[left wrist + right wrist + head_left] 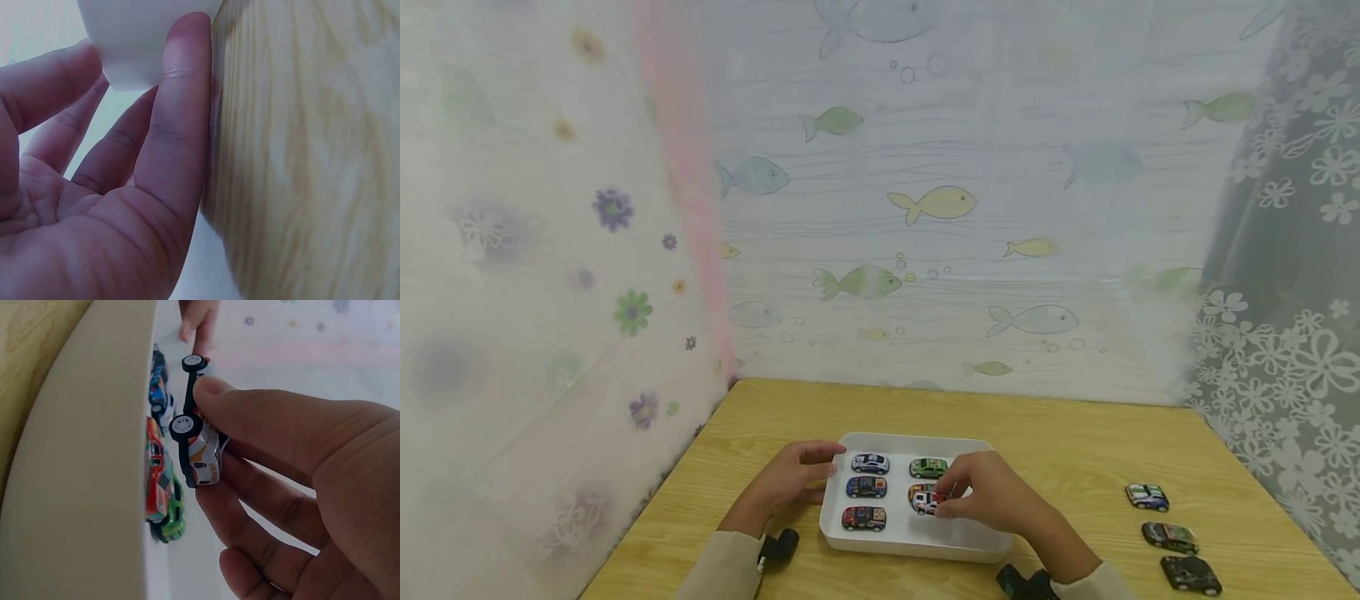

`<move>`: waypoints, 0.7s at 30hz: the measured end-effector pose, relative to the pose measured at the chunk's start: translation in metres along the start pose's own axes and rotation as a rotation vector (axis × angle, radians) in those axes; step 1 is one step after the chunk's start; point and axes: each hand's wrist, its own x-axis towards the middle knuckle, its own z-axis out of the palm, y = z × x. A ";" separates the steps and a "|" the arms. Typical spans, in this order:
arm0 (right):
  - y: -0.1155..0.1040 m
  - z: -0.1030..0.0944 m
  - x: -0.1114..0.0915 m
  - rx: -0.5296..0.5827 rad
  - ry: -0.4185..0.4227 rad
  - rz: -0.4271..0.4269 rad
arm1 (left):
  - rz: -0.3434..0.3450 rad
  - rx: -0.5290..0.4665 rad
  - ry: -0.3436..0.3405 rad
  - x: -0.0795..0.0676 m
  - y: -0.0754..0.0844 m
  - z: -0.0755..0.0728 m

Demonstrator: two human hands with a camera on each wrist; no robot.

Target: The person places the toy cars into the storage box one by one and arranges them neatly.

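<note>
My right hand (992, 492) pinches a white toy car (203, 447) with orange markings between thumb and fingers. In the head view that car is over the right part of a shallow white tray (917, 546), partly covering an orange-red toy car (156, 472). A green toy car (928, 467) lies just behind. Down the tray's left half runs a column of a white-blue car (870, 463), a dark blue car (867, 487) and a red-black car (863, 518). My left hand (788, 479) touches the tray's left wall with its fingertips, low beside the wooden tabletop (312, 150).
To the right of the tray, a white, green and blue car (1147, 497), a dark patterned car (1169, 537) and a black car (1191, 575) lie on the table. A fish-print curtain (955, 275) hangs behind the table, with floral sheeting (550, 333) along the left.
</note>
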 end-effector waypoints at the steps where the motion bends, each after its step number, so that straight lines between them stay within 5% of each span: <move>1: 0.000 0.001 0.000 0.005 0.001 0.004 | -0.001 0.002 0.001 0.000 0.000 0.000; 21: 0.003 0.019 0.003 -0.025 -0.082 0.070 | -0.008 0.001 0.014 -0.004 0.003 0.002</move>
